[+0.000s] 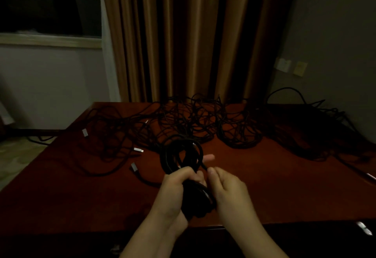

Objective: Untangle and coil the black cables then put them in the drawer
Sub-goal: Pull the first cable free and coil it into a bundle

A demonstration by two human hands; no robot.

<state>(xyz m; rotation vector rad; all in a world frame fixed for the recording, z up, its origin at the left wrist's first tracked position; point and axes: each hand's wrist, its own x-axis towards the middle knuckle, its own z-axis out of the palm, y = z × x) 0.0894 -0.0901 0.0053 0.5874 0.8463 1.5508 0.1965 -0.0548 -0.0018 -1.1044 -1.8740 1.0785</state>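
Left hand (179,184): fingers curled tight around the middle of a coiled black cable (183,158), over the near part of the red-brown table (61,186). Right hand (227,188): just beside the left, touching the same bundle at its lower part, thumb and fingers bent toward it; a real grasp or only a touch, cannot tell, because of blur. One fingertip (209,157) showing past the loops, straight, pointing away.

Coil: long axis running from near to far, loops standing up above the left fist and leaning a little away, toward the curtain (183,34); lower part of the bundle hanging between the two hands, toward the near table edge. Raised over the table top, not lying on it.

Left of the coil, on the table: three loose cable ends with pale metal plugs, one close (134,167), one farther back (138,150), one near the left table edge (84,132). Behind the coil, across the far half of the table: a large tangle of black cables (203,119), many loops crossing, single strands not separable in the dim light. More cable on the far right side of the table (317,131), one loop rising against the grey wall.

Beyond the table: brown curtain in folds, a dark window (48,3) to its left, two wall plates (291,66) to its right.
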